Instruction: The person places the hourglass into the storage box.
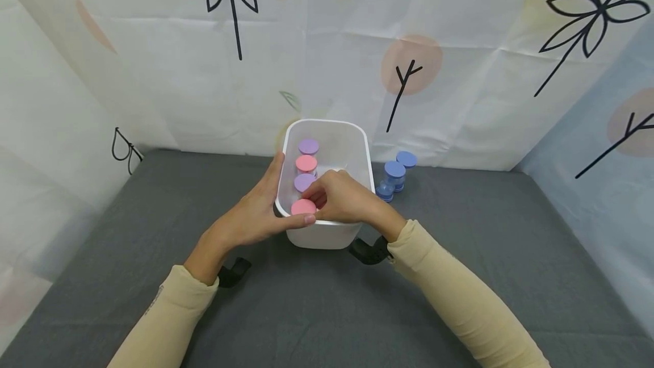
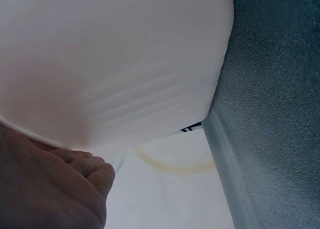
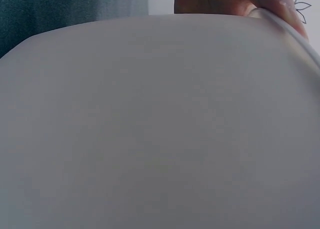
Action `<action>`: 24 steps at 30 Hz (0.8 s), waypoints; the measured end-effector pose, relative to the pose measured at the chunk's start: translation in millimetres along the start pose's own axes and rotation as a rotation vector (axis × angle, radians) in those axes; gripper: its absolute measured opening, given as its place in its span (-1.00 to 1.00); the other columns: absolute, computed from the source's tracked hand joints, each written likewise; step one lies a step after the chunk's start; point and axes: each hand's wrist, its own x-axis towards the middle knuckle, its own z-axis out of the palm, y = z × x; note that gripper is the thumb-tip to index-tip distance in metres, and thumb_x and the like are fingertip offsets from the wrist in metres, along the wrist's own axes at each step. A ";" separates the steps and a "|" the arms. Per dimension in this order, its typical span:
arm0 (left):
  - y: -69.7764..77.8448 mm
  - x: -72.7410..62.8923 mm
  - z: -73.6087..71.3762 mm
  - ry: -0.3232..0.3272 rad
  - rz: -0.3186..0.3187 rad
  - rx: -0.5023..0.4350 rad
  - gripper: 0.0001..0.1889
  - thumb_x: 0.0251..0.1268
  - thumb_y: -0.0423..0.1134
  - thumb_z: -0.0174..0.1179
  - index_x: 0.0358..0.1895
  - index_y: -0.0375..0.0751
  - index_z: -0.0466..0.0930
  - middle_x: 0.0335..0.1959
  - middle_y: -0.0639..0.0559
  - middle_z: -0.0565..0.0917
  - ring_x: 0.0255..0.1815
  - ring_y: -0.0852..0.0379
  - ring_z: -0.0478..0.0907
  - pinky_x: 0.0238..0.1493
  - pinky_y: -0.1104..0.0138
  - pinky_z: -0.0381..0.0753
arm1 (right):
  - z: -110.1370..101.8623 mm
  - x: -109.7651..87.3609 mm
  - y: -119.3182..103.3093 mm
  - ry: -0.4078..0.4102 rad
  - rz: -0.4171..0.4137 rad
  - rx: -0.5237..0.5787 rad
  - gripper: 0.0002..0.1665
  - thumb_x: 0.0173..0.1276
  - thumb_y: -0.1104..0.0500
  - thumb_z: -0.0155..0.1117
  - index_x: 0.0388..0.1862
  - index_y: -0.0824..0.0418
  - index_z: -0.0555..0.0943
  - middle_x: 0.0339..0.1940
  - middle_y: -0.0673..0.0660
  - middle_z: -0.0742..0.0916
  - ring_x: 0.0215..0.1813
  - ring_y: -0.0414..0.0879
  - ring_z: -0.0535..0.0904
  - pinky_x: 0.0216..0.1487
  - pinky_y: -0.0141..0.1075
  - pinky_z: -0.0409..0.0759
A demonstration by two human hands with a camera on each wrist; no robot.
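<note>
A white bin stands on the dark grey cloth in the head view. Along its left inner side runs a row of small jars, with purple and pink lids in turn. My left hand grips the bin at its front left corner, thumb over the front rim and fingers along the outer left wall. In the left wrist view, the fingers touch that wall. Inside the bin, my right hand pinches the front jar with a pink lid from its right side; the fingertips are partly hidden. The right wrist view mostly shows the bin's wall.
Three jars with blue lids stand right of the bin, close to the back edge of the cloth. A patterned white curtain hangs behind and at the sides. Dark straps sit at both wrists.
</note>
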 end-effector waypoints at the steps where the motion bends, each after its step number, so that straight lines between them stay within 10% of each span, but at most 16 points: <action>1: -0.4 -0.4 -0.1 0.000 -0.002 0.006 0.27 0.16 0.12 0.47 0.63 0.35 -0.48 0.64 0.33 -0.23 0.57 0.18 0.02 0.43 -0.07 0.21 | -0.2 -1.4 0.0 0.008 0.004 0.012 -0.68 0.19 0.25 0.55 -0.06 0.28 0.79 -0.25 0.04 0.82 -0.21 -0.22 0.75 -0.11 -0.38 0.65; 11: -6.2 -1.8 -0.3 -0.009 -0.059 0.051 0.31 0.15 0.25 0.43 0.65 0.17 -0.50 0.67 0.21 -0.30 0.62 0.13 -0.10 0.46 -0.11 0.15 | -7.1 -23.1 -1.1 0.195 -0.009 0.125 -0.47 0.12 0.20 0.63 0.06 0.37 0.72 -0.05 0.19 0.79 -0.05 -0.06 0.75 0.04 -0.28 0.65; 24: -6.2 0.6 2.0 0.012 -0.018 0.009 0.26 0.10 0.19 0.48 0.63 0.40 -0.41 0.61 0.37 -0.09 0.53 0.11 0.13 0.42 -0.05 0.22 | -12.7 -71.7 10.6 0.456 0.013 0.460 -0.40 0.12 0.32 0.61 0.17 0.38 0.66 0.03 0.22 0.77 0.06 -0.03 0.73 0.08 -0.24 0.64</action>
